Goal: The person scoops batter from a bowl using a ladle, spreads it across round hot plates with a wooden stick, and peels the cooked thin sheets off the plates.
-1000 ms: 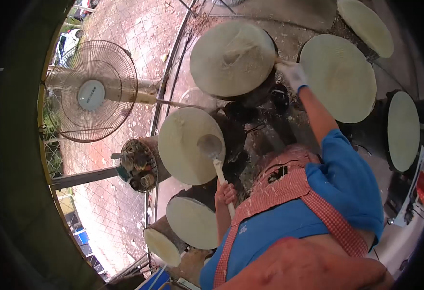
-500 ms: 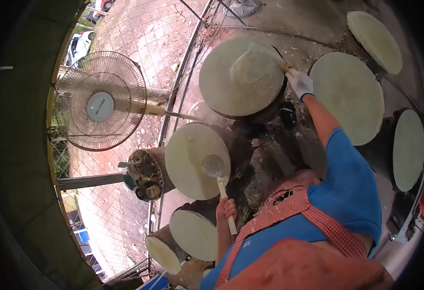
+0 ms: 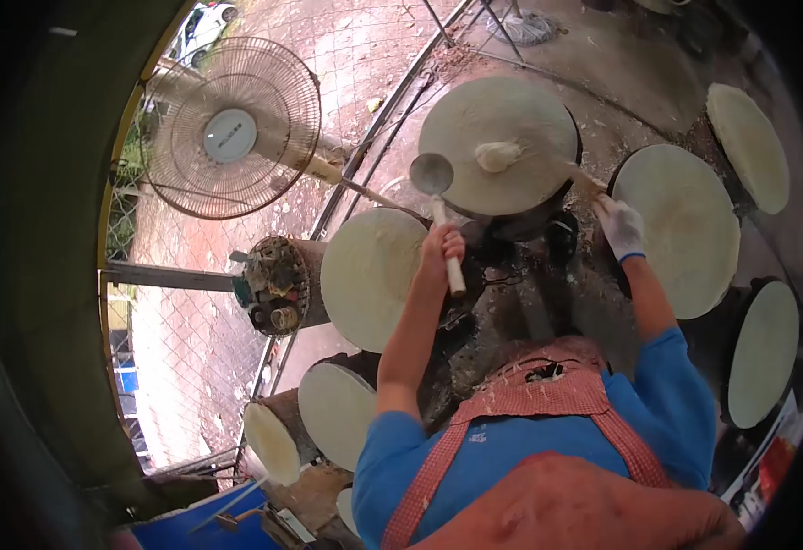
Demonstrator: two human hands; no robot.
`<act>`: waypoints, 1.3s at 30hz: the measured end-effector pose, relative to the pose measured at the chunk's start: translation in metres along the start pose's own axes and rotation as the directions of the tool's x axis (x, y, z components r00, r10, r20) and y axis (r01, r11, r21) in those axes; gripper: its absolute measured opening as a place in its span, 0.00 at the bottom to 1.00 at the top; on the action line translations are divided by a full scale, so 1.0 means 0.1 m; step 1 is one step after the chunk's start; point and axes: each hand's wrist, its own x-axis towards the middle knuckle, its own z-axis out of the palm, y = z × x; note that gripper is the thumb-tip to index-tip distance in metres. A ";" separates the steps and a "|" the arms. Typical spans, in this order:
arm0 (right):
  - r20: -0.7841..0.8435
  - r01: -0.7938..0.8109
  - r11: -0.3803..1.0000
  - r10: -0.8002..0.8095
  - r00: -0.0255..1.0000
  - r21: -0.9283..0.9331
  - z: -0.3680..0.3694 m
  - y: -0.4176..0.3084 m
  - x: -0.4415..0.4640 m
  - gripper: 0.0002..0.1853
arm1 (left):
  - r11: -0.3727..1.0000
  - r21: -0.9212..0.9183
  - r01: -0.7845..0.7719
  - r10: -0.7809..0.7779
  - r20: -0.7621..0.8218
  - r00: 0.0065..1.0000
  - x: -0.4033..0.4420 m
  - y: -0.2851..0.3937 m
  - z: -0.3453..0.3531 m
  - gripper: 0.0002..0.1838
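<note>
My left hand (image 3: 442, 247) is wrapped round the pale handle of a metal ladle (image 3: 431, 173), whose round bowl hangs at the left edge of the far round griddle (image 3: 456, 115). A small pale heap, apparently batter or dough (image 3: 497, 156), sits near the middle of that griddle. In a white glove, my right hand (image 3: 621, 229) grips a wooden tool (image 3: 588, 181). The tool's end reaches the griddle's right edge; its exact shape is blurred. Left of my left arm, a second griddle carries a thin pale round sheet (image 3: 372, 280).
More pale round sheets lie on griddles to the right (image 3: 681, 229), far right (image 3: 765, 353) and lower left (image 3: 337, 414). A standing fan (image 3: 230, 135) is at upper left. Beside the left griddle stands a container of small items (image 3: 276, 284). Wire fencing (image 3: 191, 367) runs behind.
The ladle in my left hand has moved from over the left griddle to the far griddle's edge. A compact heap replaces the smear there. My view has shifted.
</note>
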 end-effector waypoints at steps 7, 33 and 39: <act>-0.111 -0.042 0.999 0.041 0.993 -0.004 0.24 -0.71 -0.72 0.06 | 0.771 0.578 -0.267 0.380 -0.081 0.922 0.62 -0.67 0.33 0.12; -0.100 -0.772 0.593 0.803 0.588 0.227 -1.99 1.05 -3.25 0.21 | 0.873 -0.274 0.404 -0.405 0.055 0.913 -1.38 -2.74 -1.19 0.15; 0.021 -0.751 0.520 0.827 0.561 -0.406 -2.64 1.63 -4.42 0.23 | 0.850 -0.391 0.353 -0.389 -0.012 0.921 -1.53 -3.52 -1.34 0.18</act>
